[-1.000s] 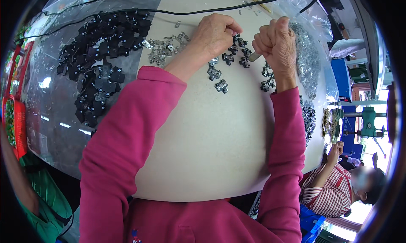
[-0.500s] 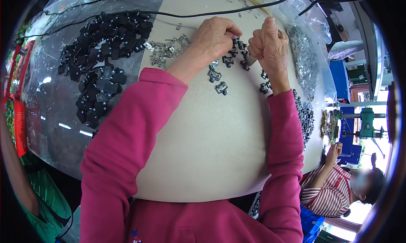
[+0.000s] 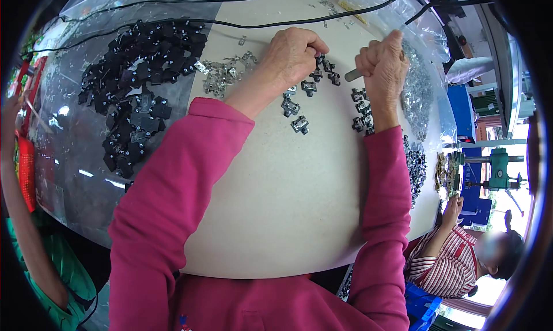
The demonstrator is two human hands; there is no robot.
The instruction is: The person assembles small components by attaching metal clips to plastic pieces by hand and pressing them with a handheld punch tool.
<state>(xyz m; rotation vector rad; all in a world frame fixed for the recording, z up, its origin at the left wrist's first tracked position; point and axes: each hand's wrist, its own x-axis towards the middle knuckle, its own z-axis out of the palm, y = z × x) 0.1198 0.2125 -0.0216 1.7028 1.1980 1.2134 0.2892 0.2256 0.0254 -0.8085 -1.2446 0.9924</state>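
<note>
My left hand (image 3: 295, 55) is closed, fingertips curled down at the far end of a group of small dark metal clips (image 3: 309, 89). Whatever its fingers pinch is hidden beneath them. Off to the right, my right hand (image 3: 383, 66) makes a fist around a grey rod-like tool (image 3: 353, 75). The tool's blunt end points left toward the clips, apart from them. More dark clips (image 3: 361, 109) lie just below that fist. Left of my left wrist is a loose pile of small shiny metal pieces (image 3: 222, 77).
A big heap of black flat parts (image 3: 138, 72) covers the left of the table. Black cables (image 3: 242, 25) cross the far side. Bags of metal pieces (image 3: 417, 89) and a dark pile (image 3: 416, 169) lie right. A person in stripes (image 3: 452, 250) sits right; a green-clad person (image 3: 63, 273) is left.
My right hand has shifted right, away from my left hand, and the rod's end now shows. My left hand has hardly moved. The person at left has moved an arm.
</note>
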